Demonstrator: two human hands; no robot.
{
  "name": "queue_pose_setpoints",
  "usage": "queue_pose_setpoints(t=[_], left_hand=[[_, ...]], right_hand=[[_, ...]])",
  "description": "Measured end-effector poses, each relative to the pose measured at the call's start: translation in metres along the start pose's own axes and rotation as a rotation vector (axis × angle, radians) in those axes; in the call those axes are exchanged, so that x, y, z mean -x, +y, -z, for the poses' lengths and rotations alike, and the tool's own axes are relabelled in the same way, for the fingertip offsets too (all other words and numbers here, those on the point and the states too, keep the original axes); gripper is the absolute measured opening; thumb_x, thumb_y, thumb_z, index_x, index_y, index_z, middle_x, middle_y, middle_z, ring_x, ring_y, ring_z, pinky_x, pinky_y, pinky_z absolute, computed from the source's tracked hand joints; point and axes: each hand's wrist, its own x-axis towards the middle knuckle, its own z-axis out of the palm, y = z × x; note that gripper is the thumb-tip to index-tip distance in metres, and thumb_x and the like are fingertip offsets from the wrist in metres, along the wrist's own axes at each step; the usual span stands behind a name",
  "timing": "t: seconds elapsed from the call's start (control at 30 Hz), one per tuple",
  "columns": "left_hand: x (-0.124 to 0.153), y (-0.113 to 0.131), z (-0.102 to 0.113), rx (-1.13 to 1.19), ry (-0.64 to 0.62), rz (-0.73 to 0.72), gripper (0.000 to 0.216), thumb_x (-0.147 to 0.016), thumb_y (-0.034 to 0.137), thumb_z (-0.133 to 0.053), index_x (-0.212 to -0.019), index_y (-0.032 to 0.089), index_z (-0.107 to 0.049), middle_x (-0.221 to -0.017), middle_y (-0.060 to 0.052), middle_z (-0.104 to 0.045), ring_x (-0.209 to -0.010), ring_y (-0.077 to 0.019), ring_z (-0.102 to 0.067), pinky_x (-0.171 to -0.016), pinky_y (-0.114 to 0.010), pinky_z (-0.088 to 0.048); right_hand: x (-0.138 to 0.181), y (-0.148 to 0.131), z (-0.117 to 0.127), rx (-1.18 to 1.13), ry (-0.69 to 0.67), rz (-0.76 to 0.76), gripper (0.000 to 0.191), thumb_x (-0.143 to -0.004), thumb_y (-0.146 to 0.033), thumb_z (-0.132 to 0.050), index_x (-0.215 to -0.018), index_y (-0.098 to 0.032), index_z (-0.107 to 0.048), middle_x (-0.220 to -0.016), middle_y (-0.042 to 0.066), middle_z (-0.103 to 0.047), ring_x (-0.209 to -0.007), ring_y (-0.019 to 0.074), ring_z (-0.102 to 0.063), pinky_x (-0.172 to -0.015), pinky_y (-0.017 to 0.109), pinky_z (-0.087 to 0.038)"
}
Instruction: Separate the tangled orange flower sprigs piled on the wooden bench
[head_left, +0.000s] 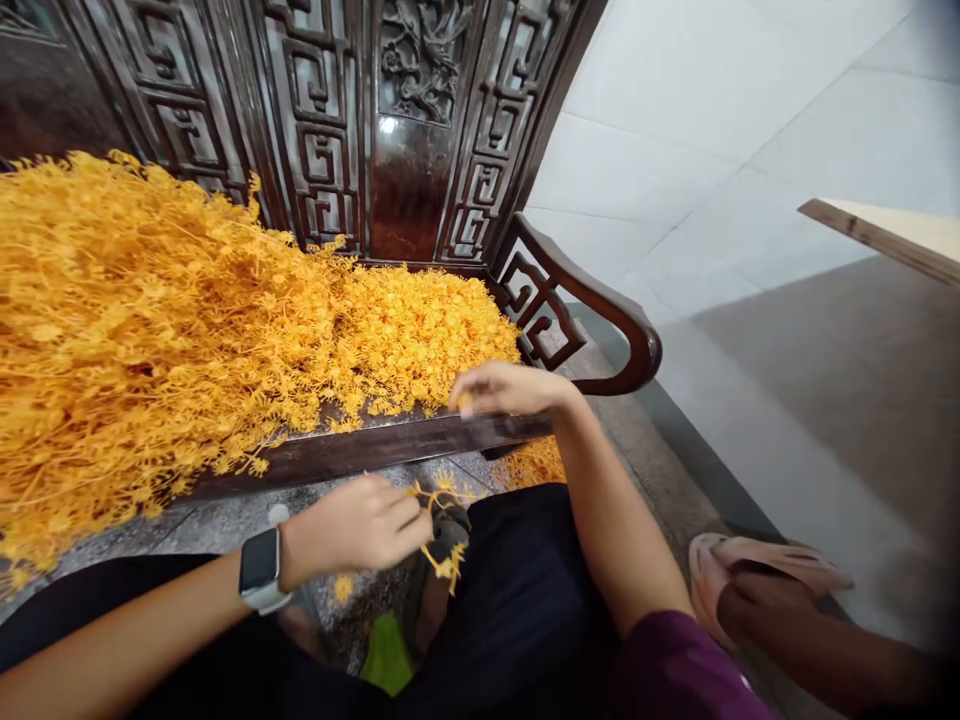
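A big heap of orange plastic sprigs [150, 320] covers the seat of a dark carved wooden bench [390, 445]. My left hand [360, 525], with a smartwatch on its wrist, is closed round a small bunch of orange sprigs [442, 530] held above my lap. My right hand [510, 390] reaches to the bench's front edge, its fingers curled down onto the loose sprigs at the right end of the heap. What the right fingers pinch is too small to make out.
The bench's carved back [337, 120] and curved armrest [592, 310] rise behind the heap. Some sprigs lie on the speckled floor [225, 520] under the bench. A pink slipper [750, 570] is at the right, a wooden board edge [885, 235] farther right.
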Motion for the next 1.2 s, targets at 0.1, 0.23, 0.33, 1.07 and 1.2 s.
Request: queue_pose_setpoints(t=[0.1, 0.23, 0.33, 1.07, 1.2], left_hand=[[0.011, -0.022, -0.002, -0.076, -0.110, -0.009, 0.013, -0.098, 0.008, -0.055, -0.089, 0.017, -0.059, -0.068, 0.000, -0.058, -0.057, -0.0159, -0.053, -0.053, -0.033, -0.036], [0.011, -0.032, 0.006, -0.065, -0.102, 0.017, 0.019, -0.101, 0.009, -0.045, -0.090, 0.018, -0.058, -0.069, -0.001, -0.060, -0.057, -0.0161, -0.053, -0.054, -0.033, -0.037], [0.006, -0.025, 0.010, -0.043, -0.097, 0.021, 0.022, -0.100, 0.007, -0.043, -0.089, 0.018, -0.058, -0.070, -0.001, -0.060, -0.057, -0.0159, -0.052, -0.056, -0.034, -0.038], [0.015, -0.054, 0.044, -0.206, 0.066, 0.128, 0.024, -0.101, 0.009, -0.055, -0.115, 0.021, -0.069, -0.068, 0.001, -0.056, -0.060, -0.0161, -0.047, -0.058, -0.032, -0.034], [0.026, -0.059, 0.036, -0.117, 0.060, 0.205, 0.027, -0.101, 0.013, -0.057, -0.124, 0.021, -0.067, -0.073, 0.000, -0.059, -0.065, -0.0167, -0.053, -0.060, -0.031, -0.037]], right_hand=[[0.000, -0.020, -0.022, -0.144, -0.519, 0.032, 0.026, -0.082, -0.034, -0.084, -0.098, -0.015, -0.079, -0.089, 0.006, -0.079, -0.078, 0.0151, -0.069, -0.072, 0.027, -0.053], [-0.012, -0.022, -0.008, -0.323, -0.189, 0.084, 0.037, -0.085, -0.052, -0.078, -0.100, -0.017, -0.076, -0.091, 0.008, -0.077, -0.070, 0.0133, -0.065, -0.062, 0.024, -0.052], [-0.022, -0.007, 0.014, -0.616, 0.545, -0.007, 0.035, -0.091, -0.053, -0.067, -0.099, -0.019, -0.069, -0.090, 0.008, -0.075, -0.063, 0.0107, -0.055, -0.049, 0.020, -0.043], [-0.029, -0.016, -0.045, -0.168, 0.165, 0.174, 0.033, -0.094, -0.050, -0.070, -0.083, -0.019, -0.065, -0.073, -0.003, -0.054, -0.067, 0.0107, -0.044, -0.065, 0.028, -0.037], [-0.024, -0.018, -0.040, -0.210, 0.364, 0.143, 0.039, -0.092, -0.057, -0.070, -0.080, -0.020, -0.062, -0.072, -0.002, -0.048, -0.065, 0.0114, -0.038, -0.060, 0.028, -0.033]])
